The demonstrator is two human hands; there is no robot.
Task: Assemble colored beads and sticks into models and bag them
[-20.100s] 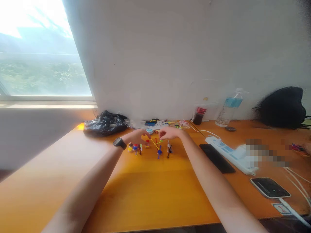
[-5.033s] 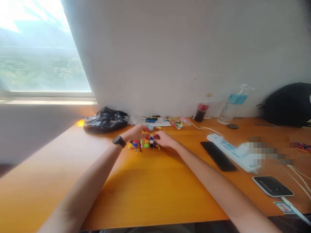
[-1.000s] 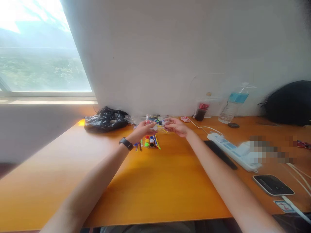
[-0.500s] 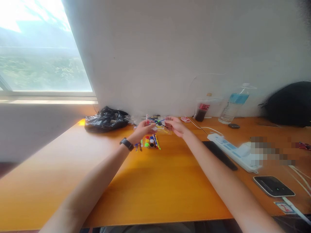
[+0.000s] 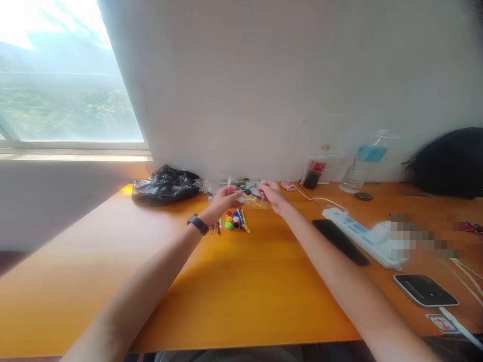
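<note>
Both of my arms reach far across an orange table (image 5: 241,291). My left hand (image 5: 223,200), with a black watch on its wrist, and my right hand (image 5: 272,195) are raised a little above the table. Both pinch the sides of a small clear plastic bag (image 5: 247,192) with coloured sticks and round pieces inside. Just in front of the hands, a small group of coloured round pieces and sticks (image 5: 233,221) lies on the table.
A crumpled black plastic bag (image 5: 164,185) lies by the wall on the left. To the right stand a dark drink bottle (image 5: 314,173) and a water bottle (image 5: 362,163), with a white power strip (image 5: 362,237), a black phone (image 5: 340,241), another phone (image 5: 425,290) and a black bag (image 5: 449,162).
Twenty seconds ago my hands were joining sticks low on the table. Over the last second both hands have stayed raised on the clear bag, the right hand drawing slightly inward.
</note>
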